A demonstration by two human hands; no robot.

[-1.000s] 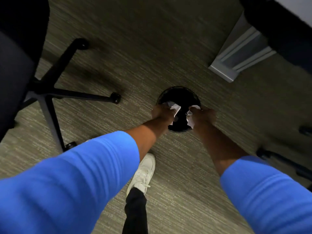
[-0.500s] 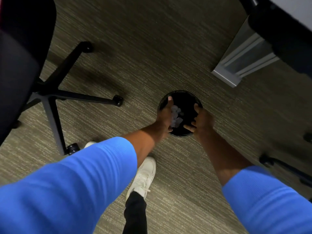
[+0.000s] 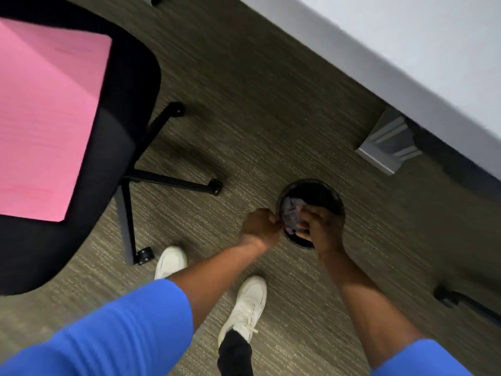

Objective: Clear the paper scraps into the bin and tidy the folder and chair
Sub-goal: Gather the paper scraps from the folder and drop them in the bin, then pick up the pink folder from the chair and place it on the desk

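Hovering over the bin (image 3: pixel 325 189) at centre right, I keep my right hand (image 3: pixel 318 226) and left hand (image 3: pixel 260 226) curled and apparently empty above the paper scraps (image 3: pixel 290 215) inside it; the pink folder (image 3: pixel 46 115) waits on the chair (image 3: pixel 127 85), upper left.

One bin (image 3: pixel 322 189), one chair (image 3: pixel 122 147), two shoes (image 3: pixel 245 308).

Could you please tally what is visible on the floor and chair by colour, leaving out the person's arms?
Pink: 1, folder
Black: 2, chair, bin
White: 2, shoes
Greyish: 1, heap of paper scraps
Total: 6
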